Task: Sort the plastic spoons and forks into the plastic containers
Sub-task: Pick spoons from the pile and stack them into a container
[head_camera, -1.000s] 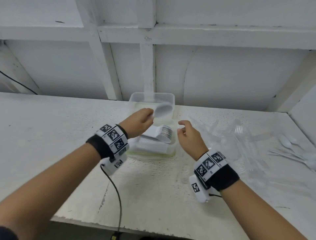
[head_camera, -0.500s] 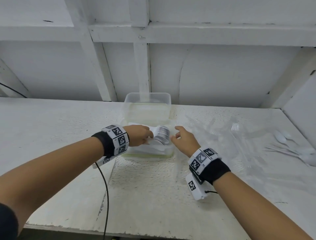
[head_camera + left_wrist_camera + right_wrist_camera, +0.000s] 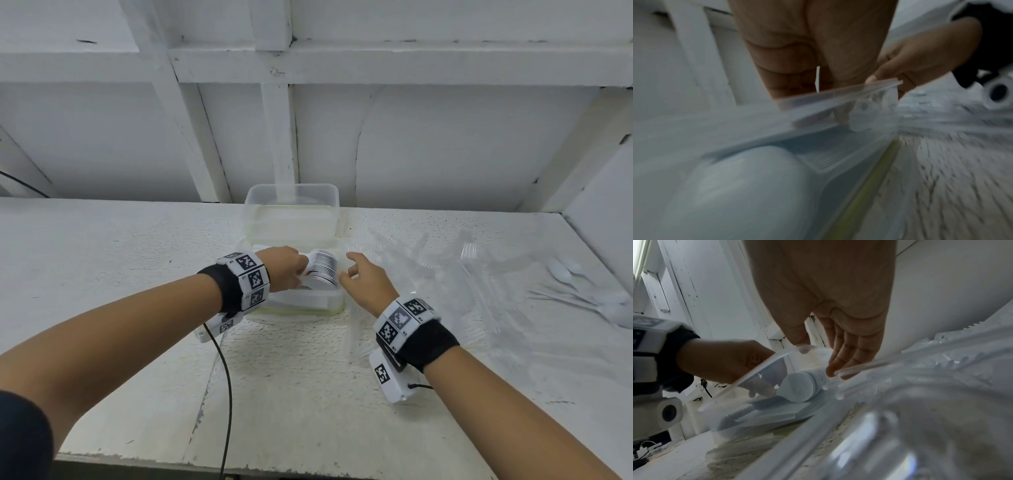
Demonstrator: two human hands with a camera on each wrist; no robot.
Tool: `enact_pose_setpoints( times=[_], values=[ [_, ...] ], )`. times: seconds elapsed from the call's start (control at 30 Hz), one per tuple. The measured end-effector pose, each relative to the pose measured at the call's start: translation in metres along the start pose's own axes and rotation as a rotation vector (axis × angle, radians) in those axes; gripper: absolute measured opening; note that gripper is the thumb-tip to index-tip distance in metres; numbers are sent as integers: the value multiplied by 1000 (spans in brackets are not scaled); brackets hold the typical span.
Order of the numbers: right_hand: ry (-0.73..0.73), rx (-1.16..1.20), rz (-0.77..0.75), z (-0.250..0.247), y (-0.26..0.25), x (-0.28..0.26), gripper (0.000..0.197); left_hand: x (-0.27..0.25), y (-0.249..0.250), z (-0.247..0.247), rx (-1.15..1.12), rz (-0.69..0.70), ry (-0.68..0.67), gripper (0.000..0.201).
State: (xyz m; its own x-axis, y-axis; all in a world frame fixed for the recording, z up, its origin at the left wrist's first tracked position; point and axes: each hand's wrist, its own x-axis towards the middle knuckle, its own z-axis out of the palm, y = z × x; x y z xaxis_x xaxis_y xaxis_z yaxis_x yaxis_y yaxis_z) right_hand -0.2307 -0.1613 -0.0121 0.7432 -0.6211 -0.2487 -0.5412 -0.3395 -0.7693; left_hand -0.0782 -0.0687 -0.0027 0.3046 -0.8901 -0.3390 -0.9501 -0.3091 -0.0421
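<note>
Your left hand reaches into the near container on the bench, with its fingers curled onto the stack of white spoons that lies inside. From the right wrist view, the spoon bowls lie nested on their side on top of a layer of handles on the container floor, and your left fingertips touch the stack through the clear wall. Whether those fingers pinch the stack or only press on it I cannot tell, since the left wrist view is blurred.

Your right hand hovers just beside the same container's right rim. Its fingers are loosely extended and point down at the rim, holding nothing.

A second clear container stands directly behind the first one, against the white wall. To the right of your right hand, clear plastic forks lie scattered over the bench. Farther right, near the bench's edge, lie several loose white spoons, well apart from both containers. A black cable runs from your left wrist toward the bench's front edge.
</note>
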Motion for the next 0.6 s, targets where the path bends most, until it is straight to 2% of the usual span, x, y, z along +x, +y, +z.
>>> enact_pose_setpoints(
  times=[0.2, 0.6],
  values=[
    [-8, 13, -6, -1, 2, -1, 51, -5, -10, 3, -102, -89, 25, 30],
    [-11, 35, -16, -1, 6, 2, 51, -4, -3, 4, -199, -120, 48, 32]
  ],
)
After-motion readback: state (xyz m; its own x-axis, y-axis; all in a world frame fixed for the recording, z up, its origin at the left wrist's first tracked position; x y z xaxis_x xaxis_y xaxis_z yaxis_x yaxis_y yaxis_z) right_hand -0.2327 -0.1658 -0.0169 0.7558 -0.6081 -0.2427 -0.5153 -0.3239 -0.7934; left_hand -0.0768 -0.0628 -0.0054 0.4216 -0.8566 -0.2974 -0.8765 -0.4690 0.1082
